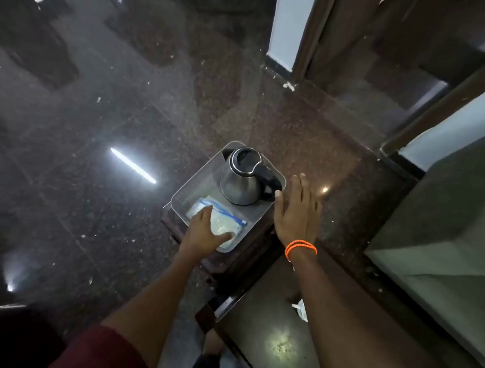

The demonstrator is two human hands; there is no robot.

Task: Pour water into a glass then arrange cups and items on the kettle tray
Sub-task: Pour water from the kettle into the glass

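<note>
Kettle tray point(189, 185): grey, rectangular, sits on a small dark wooden stand point(228, 263) over the speckled stone floor point(93, 129). Steel kettle point(243, 179) stands upright in the tray's far right part, black lid and handle toward my right. A zip bag point(220, 221) with pale contents lies flat in the near part.

Left hand point(203, 233): grip apart, fingers nearly straight, palm down, resting on the bag's near-left side.

Right hand point(296, 210): grip apart, fingers straight and spread, palm down just beside the tray's right edge; thumb tip near the kettle handle, contact not resolvable. Orange bracelet point(300, 247) on that wrist.

Dark glossy counter point(266, 332) at near right.
</note>
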